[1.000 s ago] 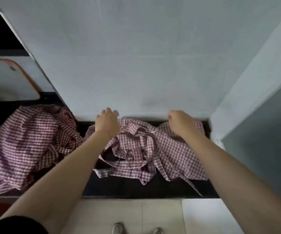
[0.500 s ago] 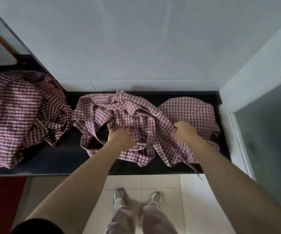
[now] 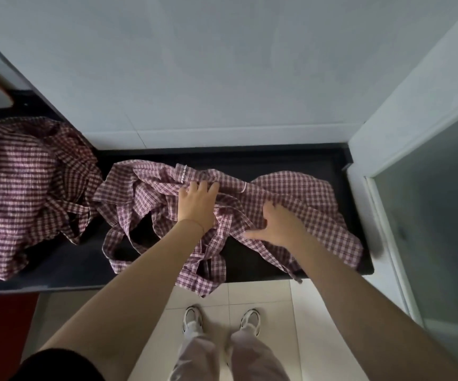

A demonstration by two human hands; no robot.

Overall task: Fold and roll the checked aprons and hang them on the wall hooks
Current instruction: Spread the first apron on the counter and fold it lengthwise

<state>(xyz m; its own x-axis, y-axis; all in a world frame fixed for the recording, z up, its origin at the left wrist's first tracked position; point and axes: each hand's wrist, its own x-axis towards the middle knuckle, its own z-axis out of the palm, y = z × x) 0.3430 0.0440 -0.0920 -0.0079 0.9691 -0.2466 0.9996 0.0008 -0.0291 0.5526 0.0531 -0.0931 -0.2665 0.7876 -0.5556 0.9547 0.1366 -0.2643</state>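
A crumpled red-and-white checked cotton apron [image 3: 291, 199] lies mid-frame on the black stone counter [image 3: 65, 266], under my left hand [image 3: 197, 204] and my right hand [image 3: 280, 226]. A second heaped checked apron [image 3: 24, 188] lies at frame left, touching it. My white trainers [image 3: 221, 320] stand at lower centre.
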